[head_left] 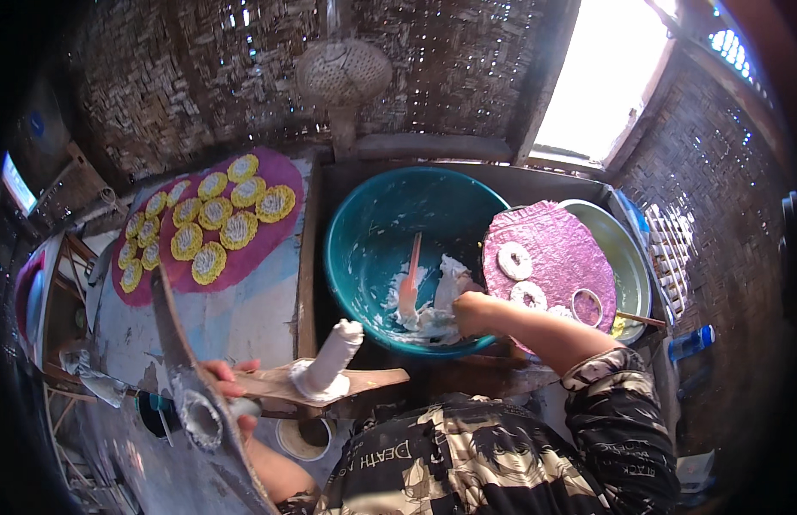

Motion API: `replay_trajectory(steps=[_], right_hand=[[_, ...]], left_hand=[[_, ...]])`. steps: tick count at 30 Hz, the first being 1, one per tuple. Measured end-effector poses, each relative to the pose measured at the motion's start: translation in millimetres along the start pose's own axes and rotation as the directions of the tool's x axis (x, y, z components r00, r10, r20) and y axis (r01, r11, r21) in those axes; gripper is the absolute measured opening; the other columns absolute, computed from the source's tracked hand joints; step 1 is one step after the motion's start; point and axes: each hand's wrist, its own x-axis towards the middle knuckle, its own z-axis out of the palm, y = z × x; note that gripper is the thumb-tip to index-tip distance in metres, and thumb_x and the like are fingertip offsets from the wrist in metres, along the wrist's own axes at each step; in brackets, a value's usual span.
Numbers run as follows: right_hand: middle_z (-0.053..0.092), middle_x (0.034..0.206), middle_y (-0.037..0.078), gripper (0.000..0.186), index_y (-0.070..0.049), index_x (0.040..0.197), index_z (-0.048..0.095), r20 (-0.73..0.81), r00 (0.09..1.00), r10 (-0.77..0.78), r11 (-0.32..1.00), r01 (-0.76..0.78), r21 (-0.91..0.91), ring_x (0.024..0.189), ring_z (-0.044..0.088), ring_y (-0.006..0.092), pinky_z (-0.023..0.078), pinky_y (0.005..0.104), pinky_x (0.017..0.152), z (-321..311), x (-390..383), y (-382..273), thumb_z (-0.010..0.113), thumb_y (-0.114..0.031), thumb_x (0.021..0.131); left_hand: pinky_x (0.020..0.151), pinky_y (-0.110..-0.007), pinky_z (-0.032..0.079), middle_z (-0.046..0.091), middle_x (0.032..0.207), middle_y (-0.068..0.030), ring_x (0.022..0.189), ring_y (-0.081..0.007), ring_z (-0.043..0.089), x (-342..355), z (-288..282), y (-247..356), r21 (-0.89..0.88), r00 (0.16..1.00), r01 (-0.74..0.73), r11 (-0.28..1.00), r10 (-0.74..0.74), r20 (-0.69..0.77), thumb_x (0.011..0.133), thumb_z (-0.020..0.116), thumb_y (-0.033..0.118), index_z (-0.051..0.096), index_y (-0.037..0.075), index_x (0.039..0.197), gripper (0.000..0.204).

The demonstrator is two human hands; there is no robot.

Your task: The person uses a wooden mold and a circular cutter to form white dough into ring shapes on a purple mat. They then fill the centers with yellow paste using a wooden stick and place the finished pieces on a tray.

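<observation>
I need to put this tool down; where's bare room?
Bare: the pale tabletop between the purple cloth and the wooden ledge beside the teal basin. Crowded: the cloth, under yellow rounds, and the basin, with white paste.

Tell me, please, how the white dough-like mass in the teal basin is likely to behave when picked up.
The white mass would probably sag, since it lies in soft, uneven lumps. It seems likely to stick rather than slide, as smears cling to the teal basin. It may tear, given its ragged edges.
</observation>
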Motion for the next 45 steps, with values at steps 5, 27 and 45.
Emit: replay_trajectory(steps=[5, 27, 45], right_hand=[[0.069, 0.085, 0.015, 0.017, 0.0, 0.081, 0.07, 0.243, 0.97, -0.017, 0.987, 0.055, -0.151, 0.076, 0.068, 0.0274, 0.054, 0.0371, 0.064, -20.7, -30.2, 6.5, 0.061, -0.012, 0.073], [0.062, 0.063, 0.012, 0.028, 0.004, 0.074, 0.066, 0.33, 0.93, 0.161, 0.868, -0.293, 0.402, 0.053, 0.062, 0.0206, 0.05, 0.0331, 0.048, -11.1, -13.9, -10.9, 0.051, -0.019, 0.082], [0.051, 0.074, -0.004, 0.043, -0.001, 0.126, 0.052, -0.391, 0.808, -0.441, 0.466, 0.579, 0.669, 0.065, 0.045, 0.0029, 0.039, 0.0205, 0.055, -48.6, -197.6, 55.4, 0.054, -0.03, 0.094]], left_hand=[[0.089, -0.048, 0.053, 0.049, 0.105, 0.0018, 0.102, -0.018, 0.043, 11.1, 3.6, -24.8, -0.097, 0.989, 0.084, 0.992, -0.071, 0.129, 0.074, 0.074, 0.012, 0.058, 0.012, 0.105, 0.035], [0.088, -0.049, 0.051, 0.036, 0.099, -0.0095, 0.101, -0.0253, 0.047, 10.5, 6.7, -32.2, -0.224, 0.961, 0.277, 0.935, -0.272, 0.054, 0.069, 0.08, 0.021, 0.056, 0.008, 0.093, 0.037], [0.079, -0.033, 0.052, 0.062, 0.099, -0.0107, 0.092, -0.0197, 0.062, 31.7, 59.4, 4.1, 0.084, 0.719, 0.691, 0.718, -0.694, 0.01, 0.066, 0.078, 0.016, 0.058, 0.004, 0.107, 0.047]])
